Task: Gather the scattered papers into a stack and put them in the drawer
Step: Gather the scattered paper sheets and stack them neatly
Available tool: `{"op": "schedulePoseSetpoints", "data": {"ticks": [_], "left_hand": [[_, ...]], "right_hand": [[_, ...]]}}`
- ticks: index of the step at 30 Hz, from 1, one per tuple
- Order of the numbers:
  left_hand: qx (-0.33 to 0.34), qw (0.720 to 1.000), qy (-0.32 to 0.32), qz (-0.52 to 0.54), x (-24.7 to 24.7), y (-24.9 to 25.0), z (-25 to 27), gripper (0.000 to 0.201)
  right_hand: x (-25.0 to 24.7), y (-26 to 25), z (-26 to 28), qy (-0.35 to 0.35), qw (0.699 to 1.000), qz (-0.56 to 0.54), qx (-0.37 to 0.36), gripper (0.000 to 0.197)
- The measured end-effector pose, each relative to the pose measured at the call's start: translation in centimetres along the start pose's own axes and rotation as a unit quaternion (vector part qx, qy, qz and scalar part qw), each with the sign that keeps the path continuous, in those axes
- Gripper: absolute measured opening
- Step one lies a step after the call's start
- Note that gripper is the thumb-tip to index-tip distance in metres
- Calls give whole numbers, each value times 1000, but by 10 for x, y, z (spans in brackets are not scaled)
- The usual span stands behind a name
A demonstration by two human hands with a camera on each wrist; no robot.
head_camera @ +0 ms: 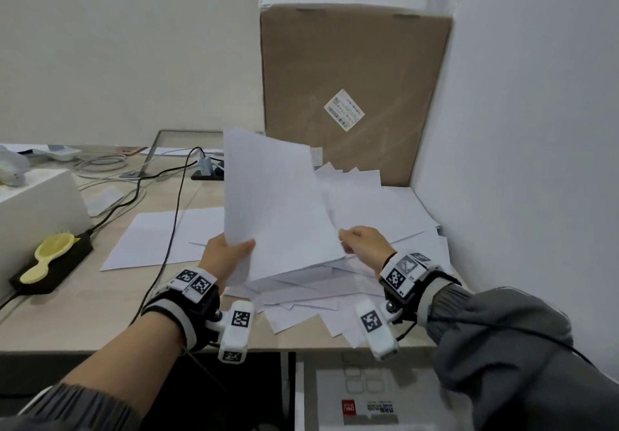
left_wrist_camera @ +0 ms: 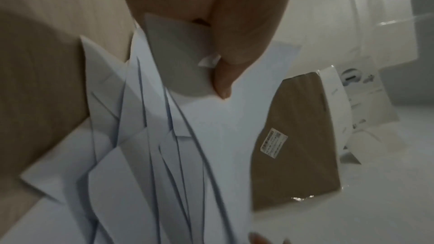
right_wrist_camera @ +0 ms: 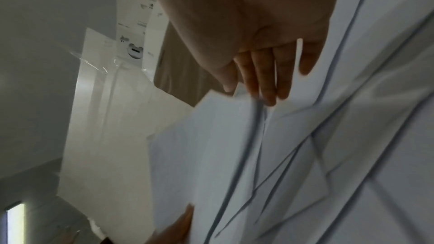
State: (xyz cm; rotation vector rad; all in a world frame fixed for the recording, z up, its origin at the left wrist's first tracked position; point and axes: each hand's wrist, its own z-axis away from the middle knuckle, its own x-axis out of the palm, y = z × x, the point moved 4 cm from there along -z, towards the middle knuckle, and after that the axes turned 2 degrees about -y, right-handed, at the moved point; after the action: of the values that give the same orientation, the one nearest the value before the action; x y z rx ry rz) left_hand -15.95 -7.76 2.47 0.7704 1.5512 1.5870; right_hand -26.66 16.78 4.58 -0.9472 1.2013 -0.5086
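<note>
Sheets raised above the paper pile.
Your left hand pinches their lower corner; your right hand fingers curl on their right edge.

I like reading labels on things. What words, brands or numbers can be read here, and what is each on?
None reads with certainty.
Shipping label on the cardboard box: barcodes and small print, too small to read.
Red label on the white box below the desk: upside down, blurred.
Square markers on the wristbands: patterns, no words.
Papers gripped by the left hand: no legible print.
</note>
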Motion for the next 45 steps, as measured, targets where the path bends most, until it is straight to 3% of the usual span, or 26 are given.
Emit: {"op": "schedulePoseSetpoints", "data": {"ticks": [3, 6, 8, 12, 16, 20, 25, 27, 30, 33, 36, 39, 41, 43, 45], "left_hand": [[-23, 1000, 20, 4, -2, -12, -3, 35], [-43, 999, 23, 22, -4, -20, -4, 34], [-55, 997, 28, 36, -4, -23, -5, 31], [-74, 995, 27, 54, -2, -29, -6, 27], [-89, 994, 27, 57, 1, -36, -6, 39], [-91, 993, 44, 57, -1, -36, -6, 44], [-83, 993, 69, 42, -8, -35, -4, 41], [-81, 993, 73, 34, -9, -36, -4, 40], [-74, 994, 73, 23, -9, -36, -4, 38], [-69, 995, 62, 24, -3, -36, -6, 36], [-75, 996, 39, 13, 6, -41, -9, 35], [-87, 996, 5, -32, 9, -49, -11, 36], [-92, 994, -11, -61, 7, -52, -13, 37], [-95, 993, -23, -66, 5, -54, -16, 38], [-90, 993, -23, -67, 5, -55, -16, 35]], "right_hand": [[-31, 26, -3, -40, 986, 147, 66, 44], [-41, 55, 0, -133, 952, 238, 141, 65], [-35, 64, 4, -178, 928, 293, 148, 71], [-19, 64, 10, -200, 909, 346, 120, 77], [2, 51, 23, -210, 903, 371, 57, 70], [24, 31, 40, -255, 924, 286, 0, 58], [37, 23, 58, -317, 920, 227, -38, 50], [28, 22, 58, -286, 946, 148, -34, 41], [-3, 32, 44, -121, 992, 18, 16, 24], [-47, 54, 24, 35, 992, 9, 117, 17], [-70, 76, 9, 60, 973, 42, 219, 20], [-74, 106, -10, 55, 962, -42, 264, 26], [-72, 106, -11, 66, 956, -67, 278, 9], [-73, 102, -11, 74, 952, -69, 290, 23], [-76, 94, -13, 83, 953, -47, 288, 20]]}}
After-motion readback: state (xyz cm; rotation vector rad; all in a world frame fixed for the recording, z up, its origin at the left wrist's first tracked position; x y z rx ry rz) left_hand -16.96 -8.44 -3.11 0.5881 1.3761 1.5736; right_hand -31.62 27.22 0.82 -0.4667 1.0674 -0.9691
